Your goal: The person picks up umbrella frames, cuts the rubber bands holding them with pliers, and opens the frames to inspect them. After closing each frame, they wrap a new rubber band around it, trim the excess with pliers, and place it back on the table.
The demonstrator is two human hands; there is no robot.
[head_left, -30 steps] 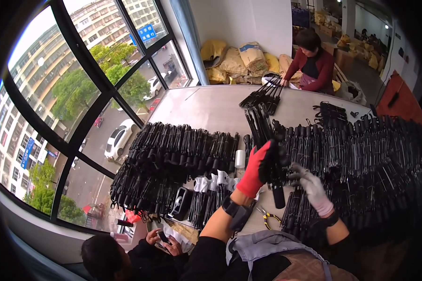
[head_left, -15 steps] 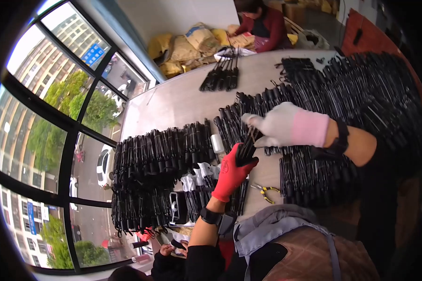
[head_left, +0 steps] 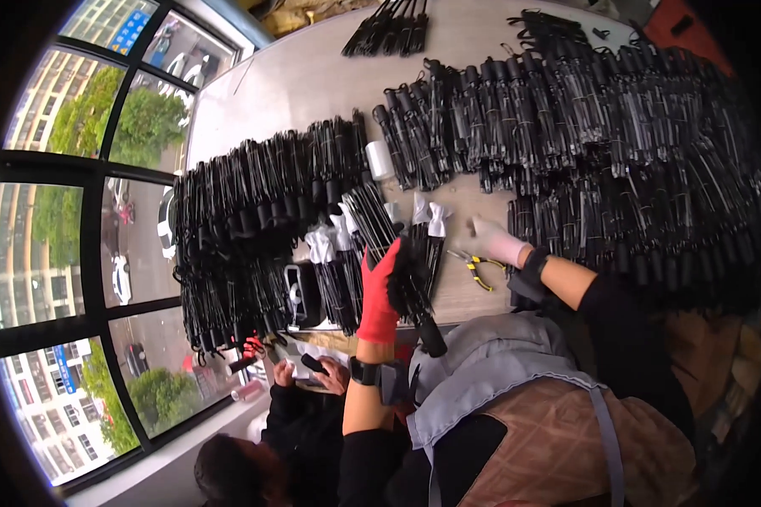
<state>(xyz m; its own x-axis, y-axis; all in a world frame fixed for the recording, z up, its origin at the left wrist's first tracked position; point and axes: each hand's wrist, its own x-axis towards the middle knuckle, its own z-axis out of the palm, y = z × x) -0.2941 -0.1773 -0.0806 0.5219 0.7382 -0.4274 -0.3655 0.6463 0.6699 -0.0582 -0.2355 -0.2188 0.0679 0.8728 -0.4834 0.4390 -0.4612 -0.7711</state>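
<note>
My left hand (head_left: 379, 291), in a red glove, is closed around a bundle of black folding-umbrella frames (head_left: 372, 215). Their thin ribs point up and away, and a black handle (head_left: 431, 336) sticks out below toward my apron. My right hand (head_left: 492, 241), in a white and pink glove, is apart from the bundle, low over the table. Its fingers are curled together; whether anything small is in them cannot be seen. Just below it lie pliers with yellow and black handles (head_left: 484, 275). Frames topped with white wrapping (head_left: 320, 243) stand near my left hand.
Dense rows of umbrella frames cover the table's left (head_left: 254, 186) and right (head_left: 558, 127). A white cylinder (head_left: 380, 160) stands between them, with another bunch (head_left: 389, 29) at the far edge. At lower left, another person's hands (head_left: 334, 374) hold a black object beside the windows.
My right hand has left the bundle and dropped toward the pliers. My left hand has moved slightly left with the frames, now tilted up-left. The view has tipped downward.
</note>
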